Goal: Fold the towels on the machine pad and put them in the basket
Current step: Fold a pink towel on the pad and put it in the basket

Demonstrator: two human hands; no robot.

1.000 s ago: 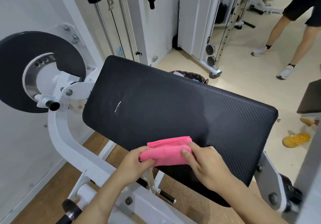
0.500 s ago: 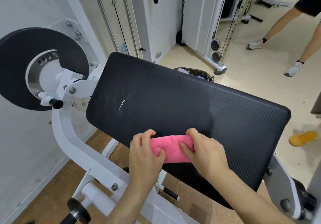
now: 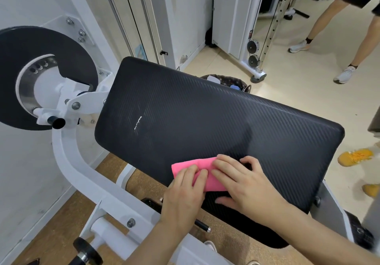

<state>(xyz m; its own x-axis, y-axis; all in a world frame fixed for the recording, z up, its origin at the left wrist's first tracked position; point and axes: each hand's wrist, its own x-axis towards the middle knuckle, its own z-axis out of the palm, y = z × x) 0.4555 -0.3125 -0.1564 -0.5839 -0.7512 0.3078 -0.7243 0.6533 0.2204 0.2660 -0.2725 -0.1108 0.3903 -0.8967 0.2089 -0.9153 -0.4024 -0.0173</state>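
Observation:
A small pink towel [image 3: 207, 179], folded into a compact pad, lies on the near edge of the black machine pad [image 3: 205, 120]. My left hand [image 3: 185, 194] rests on its left half with straight fingers pressing down. My right hand [image 3: 244, 184] lies flat over its right half, fingers spread onto the pad. Behind the pad's far edge a dark woven basket [image 3: 232, 80] stands on the floor, mostly hidden, with something light inside.
The white machine frame [image 3: 78, 174] and a black weight disc [image 3: 37, 75] stand to the left. A cable machine [image 3: 257, 38] is behind. Another person's legs [image 3: 333, 28] are at the upper right, and orange shoes [image 3: 354, 156] lie on the floor at right.
Both hands went from gripping the towel's ends to lying flat on top of it. The towel now lies folded smaller and pressed on the pad.

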